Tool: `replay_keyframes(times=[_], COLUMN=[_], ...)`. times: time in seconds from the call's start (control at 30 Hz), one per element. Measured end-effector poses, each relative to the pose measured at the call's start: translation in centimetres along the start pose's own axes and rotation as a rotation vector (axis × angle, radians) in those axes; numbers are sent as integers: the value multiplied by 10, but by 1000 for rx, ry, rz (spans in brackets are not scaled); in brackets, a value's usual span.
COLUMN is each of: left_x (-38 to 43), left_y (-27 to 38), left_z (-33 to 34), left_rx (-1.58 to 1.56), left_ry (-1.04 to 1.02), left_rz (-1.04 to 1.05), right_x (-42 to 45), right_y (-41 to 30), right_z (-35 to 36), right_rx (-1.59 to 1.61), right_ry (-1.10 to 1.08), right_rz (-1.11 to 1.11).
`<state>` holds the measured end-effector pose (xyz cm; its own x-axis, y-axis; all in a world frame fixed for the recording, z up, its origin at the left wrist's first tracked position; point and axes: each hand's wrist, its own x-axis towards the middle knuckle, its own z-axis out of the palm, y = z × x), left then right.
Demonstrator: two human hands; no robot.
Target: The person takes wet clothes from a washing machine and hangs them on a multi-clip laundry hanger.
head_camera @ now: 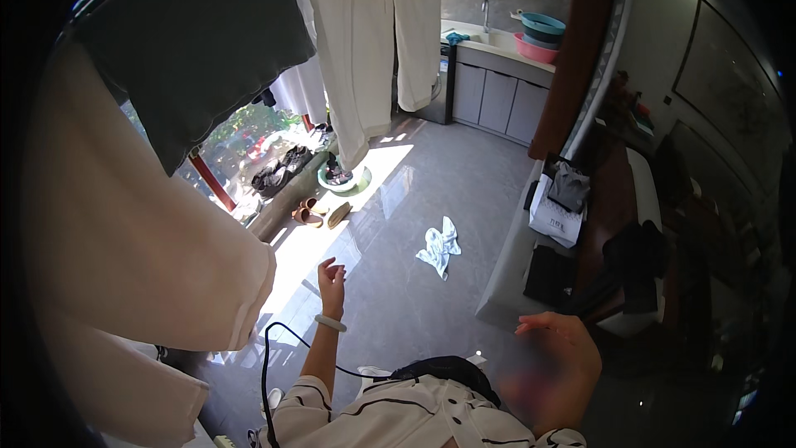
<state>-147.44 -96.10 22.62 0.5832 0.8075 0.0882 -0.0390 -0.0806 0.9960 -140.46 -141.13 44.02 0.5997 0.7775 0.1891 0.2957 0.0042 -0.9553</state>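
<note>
My left hand [331,286] hangs in the air over the grey tiled floor [398,298], fingers loosely bent and apart, with nothing in it. A pale bangle [330,323] circles that wrist. My right hand [578,354] is raised close to the camera at the lower right, its fingers curved inward. A blurred patch hides its palm, so whether it holds something cannot be told. Farther ahead, a crumpled pale-blue cloth [440,247] lies on the floor, apart from both hands. A black cable [267,348] loops beside my left arm to my waist.
Beige garments [168,242], a dark garment [205,43] and off-white trousers [354,43] hang at the left. Sandals [308,213] and a green basin [336,183] stand by the window ledge. A grey bench [507,274] with bags [556,211] is at right; a sink counter [497,53] stands behind.
</note>
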Motion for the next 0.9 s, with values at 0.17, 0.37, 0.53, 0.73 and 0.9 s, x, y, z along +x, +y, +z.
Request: replay_keyframes(times=[0.17,0.37,0.53,0.73,0.9], left_x=[75,104,130,82,49], left_y=[134,354,389,373,333], left_z=[11,-38,-82,-27,8], left_rx=[111,364,570,514,406], left_ry=[183,996,963,924,833], left_rz=[511,1229,661,857,814], right_x=[77,199,276,344,406], right_y=[33,40,58,53,47], right_z=[-59,-101,-78,-19,56], right_rx=[27,34,128,128,662], right_ry=[-178,-411,-777,-1066,-1109], right_rz=[-10,-44,-157,-299,-187])
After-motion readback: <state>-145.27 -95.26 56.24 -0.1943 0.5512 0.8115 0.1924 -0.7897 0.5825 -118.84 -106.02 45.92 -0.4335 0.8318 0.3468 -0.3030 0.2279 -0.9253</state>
